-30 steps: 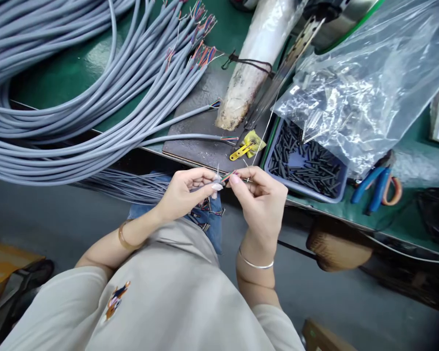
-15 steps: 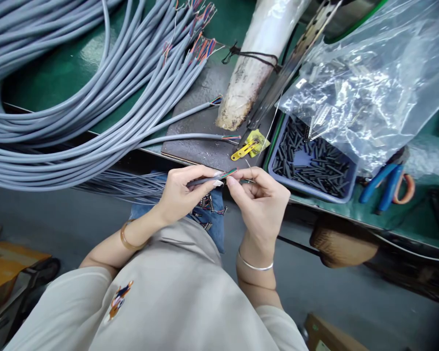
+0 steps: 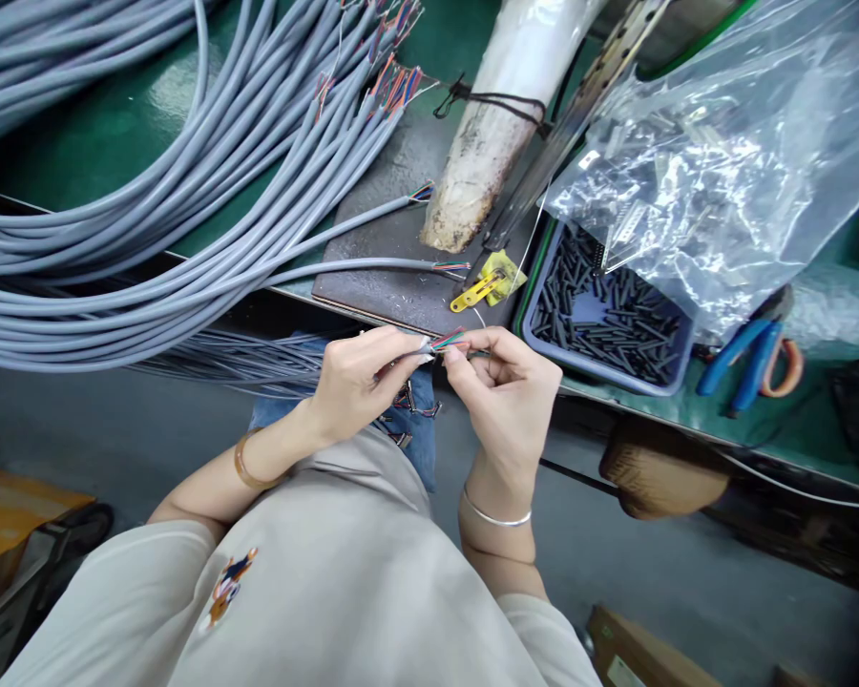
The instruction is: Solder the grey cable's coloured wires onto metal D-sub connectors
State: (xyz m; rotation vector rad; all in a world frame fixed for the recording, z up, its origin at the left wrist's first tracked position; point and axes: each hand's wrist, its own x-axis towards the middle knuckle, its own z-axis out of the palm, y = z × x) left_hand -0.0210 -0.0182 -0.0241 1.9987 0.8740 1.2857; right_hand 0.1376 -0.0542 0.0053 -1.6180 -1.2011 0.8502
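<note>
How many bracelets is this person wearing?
2: a golden bangle on the left wrist and a thin silver bangle on the right wrist. None seem hidden; both forearms are bare.

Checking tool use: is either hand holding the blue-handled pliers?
No. The blue-handled pliers lie on the bench at right, while the left hand and right hand pinch the coloured wires.

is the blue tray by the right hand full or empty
Partly full: the blue tray holds many short black tubes, but bare blue floor shows mid-tray.

Left hand [image 3: 362,377] pinches grey cable [image 3: 401,355]; right hand [image 3: 508,391] fingers [image 3: 456,355] grip coloured wires [image 3: 450,340].
</note>
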